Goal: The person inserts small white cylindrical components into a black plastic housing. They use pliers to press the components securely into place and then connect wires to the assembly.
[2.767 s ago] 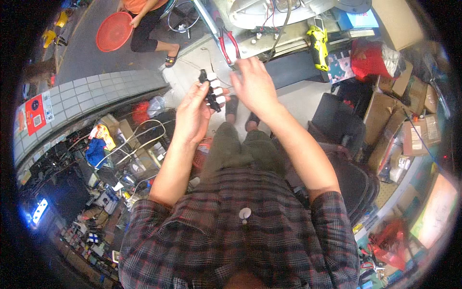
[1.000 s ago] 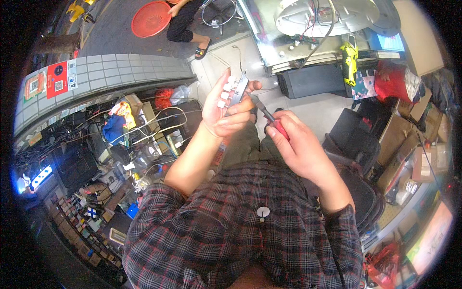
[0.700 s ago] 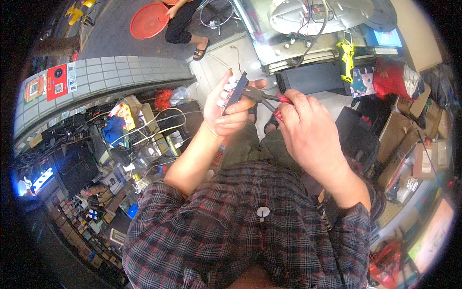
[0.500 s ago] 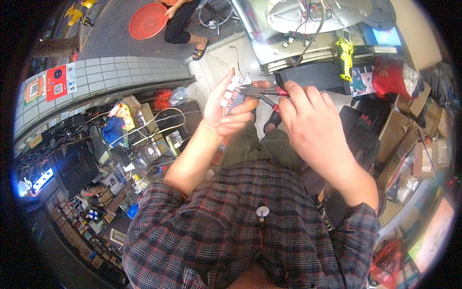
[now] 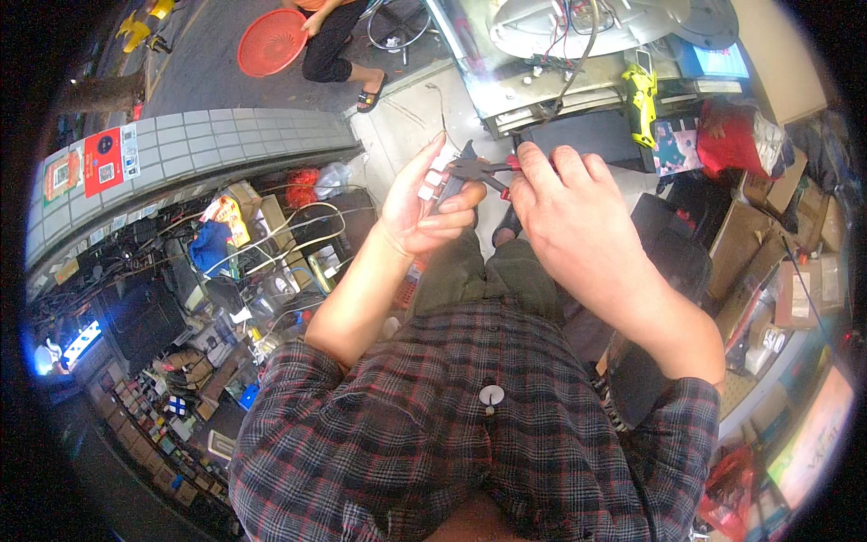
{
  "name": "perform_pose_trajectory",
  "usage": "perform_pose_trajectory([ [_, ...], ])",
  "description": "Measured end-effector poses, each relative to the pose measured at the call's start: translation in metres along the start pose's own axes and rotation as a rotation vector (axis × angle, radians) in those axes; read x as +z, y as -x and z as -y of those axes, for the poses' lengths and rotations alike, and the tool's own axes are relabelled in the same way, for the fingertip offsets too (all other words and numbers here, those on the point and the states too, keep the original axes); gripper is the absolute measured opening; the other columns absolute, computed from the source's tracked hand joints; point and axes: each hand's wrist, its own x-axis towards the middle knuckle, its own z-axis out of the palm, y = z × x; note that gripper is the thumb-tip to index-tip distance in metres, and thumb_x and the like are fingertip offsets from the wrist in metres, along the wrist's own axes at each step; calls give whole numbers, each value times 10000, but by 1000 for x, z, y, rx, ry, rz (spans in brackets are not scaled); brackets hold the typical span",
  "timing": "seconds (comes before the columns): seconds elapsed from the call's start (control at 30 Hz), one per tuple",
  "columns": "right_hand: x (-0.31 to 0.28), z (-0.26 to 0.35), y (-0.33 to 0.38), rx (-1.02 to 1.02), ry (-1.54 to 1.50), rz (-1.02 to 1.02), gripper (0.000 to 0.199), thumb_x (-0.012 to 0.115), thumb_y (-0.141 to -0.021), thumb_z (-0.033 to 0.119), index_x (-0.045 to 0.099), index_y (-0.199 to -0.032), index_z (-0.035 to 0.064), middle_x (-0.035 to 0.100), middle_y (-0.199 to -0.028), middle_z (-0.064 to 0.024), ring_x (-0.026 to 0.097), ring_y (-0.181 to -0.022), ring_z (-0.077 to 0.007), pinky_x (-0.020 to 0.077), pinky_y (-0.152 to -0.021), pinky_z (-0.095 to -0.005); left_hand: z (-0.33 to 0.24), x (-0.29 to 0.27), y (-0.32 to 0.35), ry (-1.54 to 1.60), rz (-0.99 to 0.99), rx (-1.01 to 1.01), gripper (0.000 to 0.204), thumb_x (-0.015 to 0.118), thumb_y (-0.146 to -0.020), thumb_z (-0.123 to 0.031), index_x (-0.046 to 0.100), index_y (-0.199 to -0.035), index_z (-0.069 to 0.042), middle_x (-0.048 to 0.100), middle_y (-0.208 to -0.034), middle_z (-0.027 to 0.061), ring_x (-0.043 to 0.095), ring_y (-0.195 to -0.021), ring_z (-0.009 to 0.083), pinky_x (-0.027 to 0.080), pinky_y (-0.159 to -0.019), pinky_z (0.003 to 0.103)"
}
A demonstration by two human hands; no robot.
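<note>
My left hand [image 5: 418,215] is raised in front of me, its fingers curled around a small grey part with a row of white blocks [image 5: 436,178]. What kind of part it is, I cannot make out. In my right hand [image 5: 578,212] is a pair of cutting pliers [image 5: 470,170] with dark jaws and red handles. The jaws reach across to the upper end of the grey part, against or right by it; whether they bite into it is too small to tell. My right fingers hide most of the handles.
Ahead on the right, a glass-topped counter [image 5: 506,116] carries a white round housing [image 5: 578,27] with loose wires and a yellow-green tool [image 5: 641,107]. Cables and boxes crowd the left side; cardboard boxes [image 5: 736,244] stand at right. Beyond sits a person with a red basket [image 5: 272,43].
My right hand and the pliers have shifted slightly left and up. The pliers' handles look closer together. My left hand stays nearly in place, still around the grey part.
</note>
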Motion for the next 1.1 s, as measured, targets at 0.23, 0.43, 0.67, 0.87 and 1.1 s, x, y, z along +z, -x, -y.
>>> perform_pose_trajectory([
  [0.23, 0, -1, -1, -9, 2, 28, 188, 605, -852, 211, 695, -924, 63, 585, -1057, -77, 549, -981, -229, 454, -816, -351, 1, 4, -4, -57, -129, 4, 732, 321, -1041, -665, 578, -1030, 20, 440, -634, 39, 349, -366, 90, 271, -312, 198],
  [0.43, -2, -3, -4, -41, -11, 52, 181, 606, -850, 212, 699, -926, 75, 596, -988, -68, 565, -967, -234, 451, -818, -347, 2, -4, -8, -370, -257, 25, 716, 343, -1025, -692, 546, -771, -54, 438, -563, 22, 359, -357, 100, 260, -312, 211],
  [0.67, 10, -6, -5, -38, -34, 48, 136, 606, -856, 204, 674, -888, 91, 585, -938, -57, 591, -900, -227, 485, -767, -352, 6, 5, -10, -438, -363, 113, 666, 365, -1044, -642, 604, -954, -27, 514, -627, 48, 422, -412, 120, 317, -352, 227],
  [0.87, 11, -10, -2, 6, -85, 35, 135, 620, -844, 178, 635, -948, 93, 569, -953, -65, 591, -866, -238, 499, -755, -362, 11, -6, -7, 60, -25, 137, 579, 335, -1102, -490, 503, -1376, -9, 514, -745, 56, 448, -509, 129, 381, -405, 232],
  [1.1, 51, -14, 19, 114, -403, -215, 203, 718, -866, 195, 600, -970, 66, 593, -1146, -118, 608, -938, -299, 505, -822, -414, 22, 17, 1, -22, 1, 264, 418, 400, -1108, -390, 528, -1352, -76, 602, -860, 57, 565, -607, 128, 470, -489, 226],
])
